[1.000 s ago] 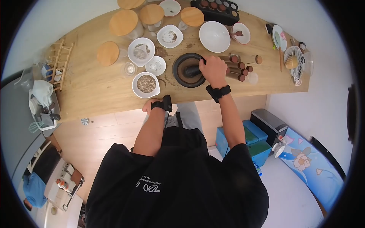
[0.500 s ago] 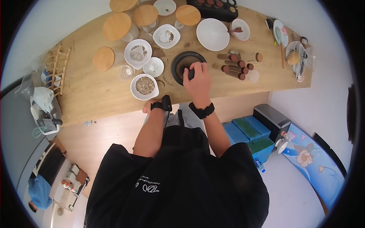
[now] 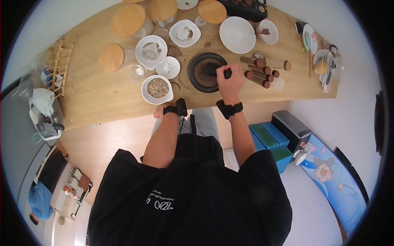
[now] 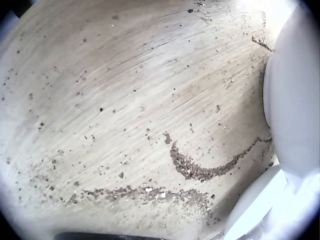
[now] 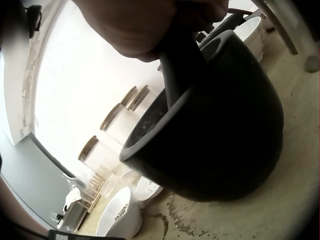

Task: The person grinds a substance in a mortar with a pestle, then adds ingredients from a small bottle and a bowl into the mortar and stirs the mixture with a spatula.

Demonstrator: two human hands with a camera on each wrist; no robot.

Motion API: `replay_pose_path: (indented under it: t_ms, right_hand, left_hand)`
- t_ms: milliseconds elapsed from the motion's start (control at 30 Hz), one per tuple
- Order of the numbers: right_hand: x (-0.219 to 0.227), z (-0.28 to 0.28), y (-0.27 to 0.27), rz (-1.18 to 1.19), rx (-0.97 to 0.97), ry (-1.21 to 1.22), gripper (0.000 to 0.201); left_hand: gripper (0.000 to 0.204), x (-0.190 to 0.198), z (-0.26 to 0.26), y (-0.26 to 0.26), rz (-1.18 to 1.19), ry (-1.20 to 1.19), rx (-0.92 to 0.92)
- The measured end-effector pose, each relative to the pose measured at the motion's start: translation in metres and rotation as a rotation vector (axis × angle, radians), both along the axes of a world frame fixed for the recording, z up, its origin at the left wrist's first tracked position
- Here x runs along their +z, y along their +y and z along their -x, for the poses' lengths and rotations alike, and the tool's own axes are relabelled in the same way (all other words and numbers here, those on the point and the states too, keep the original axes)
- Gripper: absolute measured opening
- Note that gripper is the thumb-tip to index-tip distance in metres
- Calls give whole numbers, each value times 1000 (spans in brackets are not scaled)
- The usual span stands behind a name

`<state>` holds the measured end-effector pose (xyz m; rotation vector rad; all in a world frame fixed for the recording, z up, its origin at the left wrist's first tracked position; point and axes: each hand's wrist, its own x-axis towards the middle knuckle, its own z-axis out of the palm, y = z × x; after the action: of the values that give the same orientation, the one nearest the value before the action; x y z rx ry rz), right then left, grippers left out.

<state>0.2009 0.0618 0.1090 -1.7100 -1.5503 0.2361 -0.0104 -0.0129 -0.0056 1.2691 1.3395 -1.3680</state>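
My right hand point(image 3: 230, 82) grips the black pestle point(image 3: 211, 69), which leans over the right side of the mortar's rim. Inside the dark stone mortar point(image 3: 191, 77) lies brown ground powder, with the pestle's thick end in it. From close by, the right wrist view shows the pestle shaft point(image 5: 181, 75) rising out of the mortar point(image 5: 230, 130) into that hand. My left hand point(image 3: 159, 111) is at the table's front edge, below a white bowl of coarse brownish grains point(image 3: 158, 88); its fingers are mostly hidden. Crumbs of brown powder point(image 4: 195, 171) lie scattered on the tabletop.
Left of the mortar stand white bowls, one with white powder point(image 3: 168, 68), and wooden-lidded jars point(image 3: 129, 20). A large white bowl point(image 3: 237, 35) sits behind it. Several brown-capped tubes point(image 3: 259, 75) lie to the right, close by my hand.
My right hand with the pestle swung from the mortar's right side to its near side, then back right. The left hand stays by the table edge.
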Motion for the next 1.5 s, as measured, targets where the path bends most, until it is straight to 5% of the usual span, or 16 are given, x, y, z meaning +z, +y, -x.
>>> replay_pose_path:
  t_ms: [200, 400, 500, 600, 700, 833, 967, 1100, 1233, 1300, 1367, 1433, 1500]
  right_hand:
    - [0, -8, -2, 36, -49, 1, 16]
    - [-4, -4, -4, 6, 20, 8, 16]
    - [-7, -9, 3, -40, -62, -41, 18]
    - [1, 4, 0, 24, 119, -76, 17]
    - [-1, -5, 10, -23, -10, -32, 18]
    - [-2, 2, -2, 37, 143, -31, 17]
    - [-4, 3, 8, -87, 81, -102, 18]
    - [1, -6, 3, 99, 37, -30, 18]
    - [-1, 2, 1, -8, 117, -90, 18]
    - [0, -1, 2, 64, 130, -12, 18]
    - [-1, -3, 9, 27, 74, -53, 19]
    - [-5, 4, 0, -1, 97, -119, 19]
    - [-2, 1, 1, 16, 136, -65, 19]
  left_hand:
    - [39, 4, -2, 0, 55, -42, -186]
    - [35, -11, -3, -7, -34, 89, 55]
    - [34, -25, -2, -10, -7, 78, -16]
    - [35, 2, -2, 0, -41, 41, 44]
    - [39, 9, -5, 6, -27, 15, 15]
    - [44, 19, -2, 7, 2, 2, -3]
    - [45, 13, -6, 8, 11, -43, -80]
    - [44, 0, -3, 1, 59, 19, -49]
    - [42, 22, -6, 6, 20, -38, -161]
    - [39, 20, -5, 7, 10, 19, -17]
    - [39, -37, 7, -9, -19, 81, 77]
    - [41, -37, 6, -15, -29, 152, 182]
    - [43, 19, -2, 7, 22, -9, -26]
